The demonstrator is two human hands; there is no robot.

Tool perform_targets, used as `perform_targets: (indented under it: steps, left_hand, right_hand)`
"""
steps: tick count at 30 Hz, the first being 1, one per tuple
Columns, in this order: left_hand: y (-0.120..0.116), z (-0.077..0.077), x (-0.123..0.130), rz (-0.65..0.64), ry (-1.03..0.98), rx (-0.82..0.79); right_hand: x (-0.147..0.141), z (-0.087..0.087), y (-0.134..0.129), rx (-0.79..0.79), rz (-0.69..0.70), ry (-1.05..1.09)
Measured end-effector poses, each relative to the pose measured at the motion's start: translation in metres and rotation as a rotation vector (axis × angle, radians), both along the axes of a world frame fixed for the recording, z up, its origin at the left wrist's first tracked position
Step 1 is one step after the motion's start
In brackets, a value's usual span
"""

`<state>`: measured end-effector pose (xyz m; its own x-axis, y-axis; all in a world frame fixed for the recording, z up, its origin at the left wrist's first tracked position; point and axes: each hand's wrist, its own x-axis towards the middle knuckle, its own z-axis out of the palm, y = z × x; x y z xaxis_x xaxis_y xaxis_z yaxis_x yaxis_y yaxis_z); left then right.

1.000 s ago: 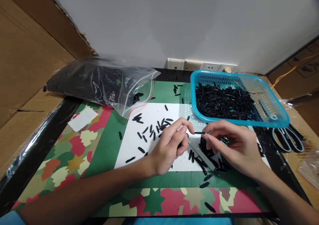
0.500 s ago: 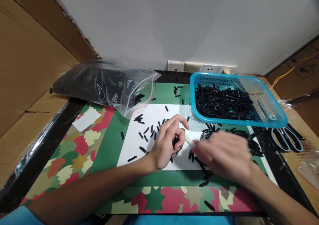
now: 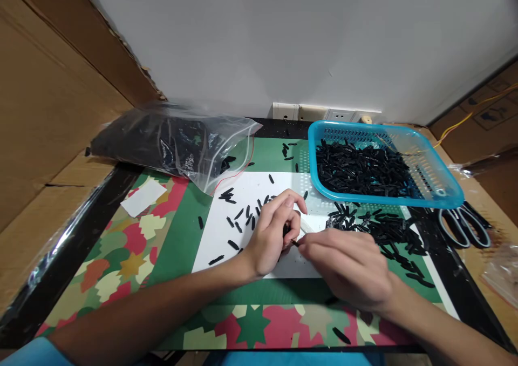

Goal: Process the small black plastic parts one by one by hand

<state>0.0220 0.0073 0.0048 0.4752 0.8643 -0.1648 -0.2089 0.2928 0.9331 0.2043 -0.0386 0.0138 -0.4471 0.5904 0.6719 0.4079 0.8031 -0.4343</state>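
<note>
My left hand is curled above the white sheet, its fingers closed around dark pieces that show only partly. To its right, my right hand pinches a small black piece, whose tip points at the left fingers. A whitish strip shows between the two hands; which hand it belongs to, if either, I cannot tell. Loose slender black pieces are scattered on the sheet left of my hands. A denser pile of the same pieces lies beyond my right hand.
A blue plastic basket with many black pieces stands at the back right. Scissors lie beside it. At the back left rests a clear zip bag full of dark contents. A white paper scrap lies on the patterned mat.
My right hand, blurred before, has shifted slightly left and down and now appears sharp, with its fingertips at the left fingers. The black pile behind it is more exposed. My left hand stays nearly still.
</note>
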Motion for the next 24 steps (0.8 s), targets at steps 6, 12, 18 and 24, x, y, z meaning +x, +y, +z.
perform_targets:
  steps: [6,12,18,24]
  left_hand:
    - [-0.0035,-0.0005,-0.0014,-0.078,-0.027,-0.038]
    - [-0.0048,-0.0026,-0.0007,-0.111,-0.096,0.065]
    - [-0.0051,-0.0030,0.0003,-0.108,-0.108,0.088]
    - [-0.0068,-0.0037,0.0004,-0.102,-0.086,0.079]
  right_hand:
    - [0.0098,0.0004,0.0017,-0.389,-0.217,0.349]
    - [0.0080,0.0054,0.0052,-0.572,-0.308,0.434]
    - [0.0090,0.0054,0.0070,-0.642,-0.299,0.469]
    - [0.0106,0.0044,0.0074,-0.672,-0.288,0.471]
